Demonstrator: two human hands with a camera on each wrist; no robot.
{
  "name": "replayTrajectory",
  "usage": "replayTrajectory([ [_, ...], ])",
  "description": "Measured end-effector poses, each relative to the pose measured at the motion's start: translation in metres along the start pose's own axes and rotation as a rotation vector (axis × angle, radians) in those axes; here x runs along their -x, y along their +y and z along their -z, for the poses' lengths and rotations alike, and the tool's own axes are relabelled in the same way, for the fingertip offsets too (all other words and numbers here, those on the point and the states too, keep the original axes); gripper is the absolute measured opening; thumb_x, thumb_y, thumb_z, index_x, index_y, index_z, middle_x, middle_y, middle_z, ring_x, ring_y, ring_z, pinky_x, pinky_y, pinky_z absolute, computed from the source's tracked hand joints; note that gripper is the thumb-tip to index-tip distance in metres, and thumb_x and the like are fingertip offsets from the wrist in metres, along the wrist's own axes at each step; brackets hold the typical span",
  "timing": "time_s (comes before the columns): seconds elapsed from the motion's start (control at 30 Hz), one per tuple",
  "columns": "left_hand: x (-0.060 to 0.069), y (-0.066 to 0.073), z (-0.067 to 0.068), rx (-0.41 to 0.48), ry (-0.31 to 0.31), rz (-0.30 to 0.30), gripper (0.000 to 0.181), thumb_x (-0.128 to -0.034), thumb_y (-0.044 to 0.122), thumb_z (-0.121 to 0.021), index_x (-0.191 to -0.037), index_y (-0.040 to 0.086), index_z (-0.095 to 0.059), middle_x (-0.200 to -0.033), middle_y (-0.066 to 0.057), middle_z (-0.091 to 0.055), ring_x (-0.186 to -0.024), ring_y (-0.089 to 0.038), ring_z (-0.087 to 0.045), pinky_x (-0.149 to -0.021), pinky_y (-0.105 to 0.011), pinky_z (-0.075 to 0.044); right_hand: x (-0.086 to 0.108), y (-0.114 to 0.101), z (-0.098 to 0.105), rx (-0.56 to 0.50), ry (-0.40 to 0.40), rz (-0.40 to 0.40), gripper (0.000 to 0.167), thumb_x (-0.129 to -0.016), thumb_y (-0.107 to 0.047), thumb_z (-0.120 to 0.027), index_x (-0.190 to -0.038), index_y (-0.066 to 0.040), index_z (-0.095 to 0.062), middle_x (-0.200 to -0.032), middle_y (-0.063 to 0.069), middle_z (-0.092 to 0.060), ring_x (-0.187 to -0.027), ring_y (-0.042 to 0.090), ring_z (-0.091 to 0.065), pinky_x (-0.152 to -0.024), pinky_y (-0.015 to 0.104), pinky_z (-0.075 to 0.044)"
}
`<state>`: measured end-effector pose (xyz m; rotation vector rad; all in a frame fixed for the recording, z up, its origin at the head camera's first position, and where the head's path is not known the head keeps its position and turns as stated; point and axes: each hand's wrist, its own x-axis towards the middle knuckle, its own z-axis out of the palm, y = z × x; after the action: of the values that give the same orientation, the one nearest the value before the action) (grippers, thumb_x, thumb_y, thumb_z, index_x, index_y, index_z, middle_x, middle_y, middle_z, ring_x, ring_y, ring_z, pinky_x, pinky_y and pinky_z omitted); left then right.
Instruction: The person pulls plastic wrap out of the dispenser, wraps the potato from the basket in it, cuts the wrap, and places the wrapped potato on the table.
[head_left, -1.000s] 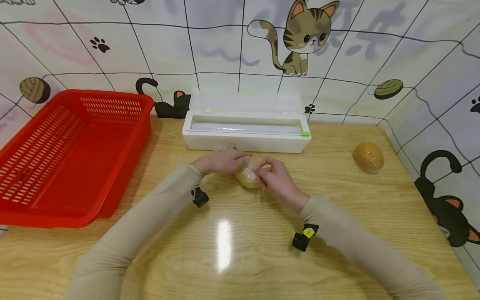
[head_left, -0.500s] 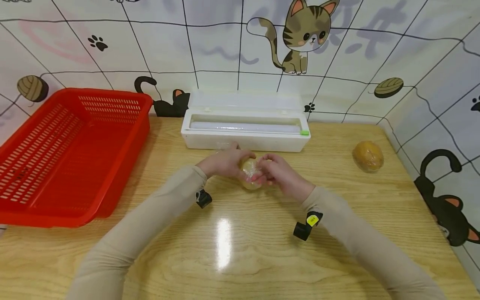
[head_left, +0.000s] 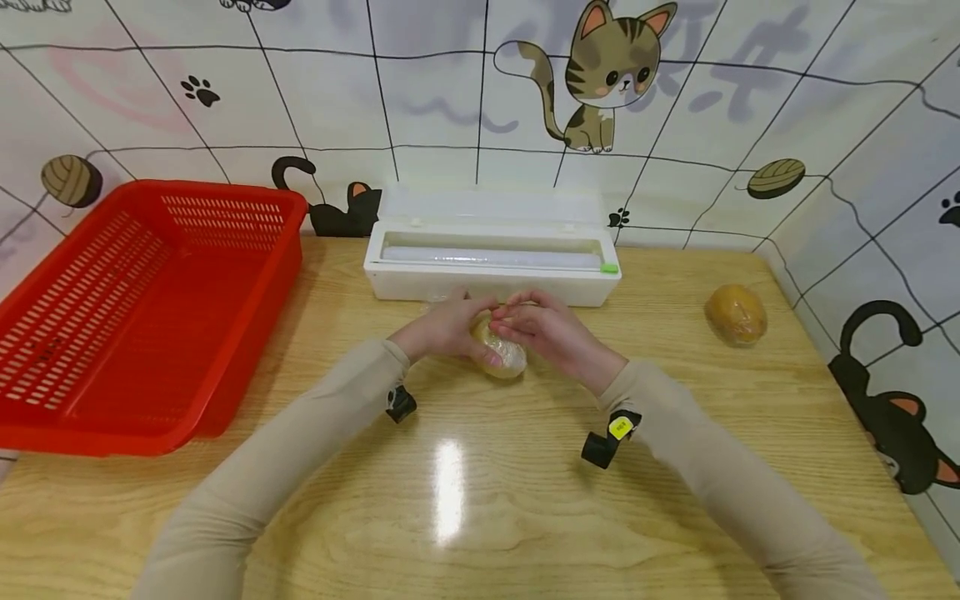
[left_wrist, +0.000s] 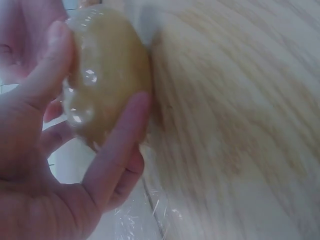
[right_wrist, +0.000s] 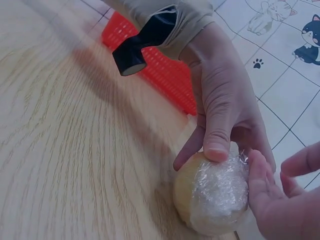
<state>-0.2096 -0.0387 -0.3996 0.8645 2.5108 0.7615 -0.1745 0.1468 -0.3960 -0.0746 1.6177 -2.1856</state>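
A yellowish potato, wrapped in clear cling film, stands just in front of a white cling film box. My left hand grips it from the left, thumb on the near side and fingers round it. In the left wrist view the potato shows smooth, shiny film on one side. Bunched, crinkled film covers the other side in the right wrist view. My right hand is at its right, the fingertips touching the film at its edge. In the right wrist view these fingers look fairly straight, without closing round the potato.
Behind the hands stands the white cling film box, lid up, with a film roll inside and a green slider. A red basket is at left. Another film-wrapped yellow potato lies at right. Patterned wall sheets border the wooden table.
My left hand has turned the potato and its thumb now lies on the near side. My right hand has moved from pinching at the film's near right to its upper edge, fingers straighter.
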Motion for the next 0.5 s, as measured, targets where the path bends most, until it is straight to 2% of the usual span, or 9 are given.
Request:
replayTrajectory([
  [0.07, 0.001, -0.001, -0.002, 0.010, 0.025, -0.006, 0.076, -0.0722, 0.038, -0.084, -0.136, 0.015, -0.048, -0.128, -0.025, -0.041, -0.115, -0.035, -0.043, -0.092, -0.052, -0.042, 0.001, 0.001, 0.000, 0.015, -0.044, 0.067, 0.013, -0.096, 0.007, -0.037, -0.105, 0.005, -0.046, -0.106, 0.015, -0.060, -0.100, 0.021, -0.062, -0.096, 0.033, -0.045],
  [0.13, 0.002, -0.002, -0.004, 0.021, 0.046, -0.007, 0.076, -0.0718, 0.040, -0.084, -0.136, 0.016, -0.049, -0.128, -0.025, -0.041, -0.112, -0.034, -0.045, -0.091, -0.051, -0.043, 0.004, 0.003, 0.000, 0.159, -0.069, 0.157, 0.019, -0.096, 0.008, -0.038, -0.109, 0.009, -0.051, -0.112, 0.017, -0.061, -0.106, 0.025, -0.060, -0.098, 0.037, -0.043],
  [0.17, 0.002, -0.003, -0.005, 0.022, 0.056, -0.007, 0.075, -0.0714, 0.041, -0.083, -0.134, 0.016, -0.050, -0.126, -0.024, -0.041, -0.110, -0.033, -0.045, -0.091, -0.050, -0.043, 0.006, 0.004, 0.001, 0.282, -0.074, 0.210, 0.023, -0.094, 0.009, -0.039, -0.112, 0.010, -0.054, -0.115, 0.018, -0.061, -0.109, 0.026, -0.058, -0.099, 0.039, -0.043],
  [0.23, 0.003, -0.002, -0.008, 0.029, 0.078, 0.009, 0.073, -0.0698, 0.043, -0.084, -0.129, 0.016, -0.052, -0.123, -0.022, -0.041, -0.104, -0.030, -0.047, -0.087, -0.046, -0.044, 0.013, 0.006, 0.000, 0.596, -0.080, 0.292, 0.032, -0.093, 0.010, -0.041, -0.121, 0.010, -0.055, -0.125, 0.020, -0.058, -0.114, 0.030, -0.056, -0.099, 0.043, -0.042],
  [0.3, 0.004, -0.001, -0.011, 0.004, 0.103, 0.026, 0.068, -0.0688, 0.046, -0.084, -0.118, 0.011, -0.053, -0.118, -0.019, -0.044, -0.099, -0.027, -0.048, -0.082, -0.041, -0.046, 0.020, 0.009, -0.001, 0.974, -0.107, 0.359, 0.040, -0.092, 0.009, -0.045, -0.131, 0.009, -0.051, -0.136, 0.023, -0.050, -0.123, 0.033, -0.050, -0.101, 0.046, -0.039],
  [0.37, 0.006, 0.000, -0.012, -0.056, 0.127, 0.055, 0.069, -0.0688, 0.049, -0.083, -0.116, 0.008, -0.053, -0.117, -0.017, -0.047, -0.095, -0.026, -0.050, -0.079, -0.038, -0.047, 0.026, 0.014, -0.003, 1.330, -0.182, 0.406, 0.050, -0.090, 0.008, -0.047, -0.140, 0.011, -0.040, -0.146, 0.025, -0.037, -0.132, 0.036, -0.039, -0.105, 0.047, -0.034],
  [0.43, 0.008, 0.001, -0.011, -0.147, 0.139, 0.082, 0.073, -0.0689, 0.053, -0.081, -0.116, 0.005, -0.053, -0.115, -0.016, -0.050, -0.093, -0.025, -0.052, -0.077, -0.038, -0.048, 0.030, 0.020, -0.005, 1.589, -0.277, 0.452, 0.061, -0.091, 0.005, -0.050, -0.145, 0.012, -0.025, -0.152, 0.027, -0.022, -0.140, 0.036, -0.024, -0.110, 0.046, -0.026],
  [0.5, 0.011, 0.001, -0.009, -0.254, 0.121, 0.098, 0.083, -0.0660, 0.059, -0.081, -0.121, 0.004, -0.052, -0.116, -0.017, -0.049, -0.096, -0.027, -0.050, -0.077, -0.041, -0.049, 0.033, 0.025, -0.005, 1.773, -0.323, 0.500, 0.068, -0.091, 0.001, -0.053, -0.147, 0.013, -0.017, -0.155, 0.028, -0.012, -0.143, 0.036, -0.011, -0.112, 0.045, -0.019],
])
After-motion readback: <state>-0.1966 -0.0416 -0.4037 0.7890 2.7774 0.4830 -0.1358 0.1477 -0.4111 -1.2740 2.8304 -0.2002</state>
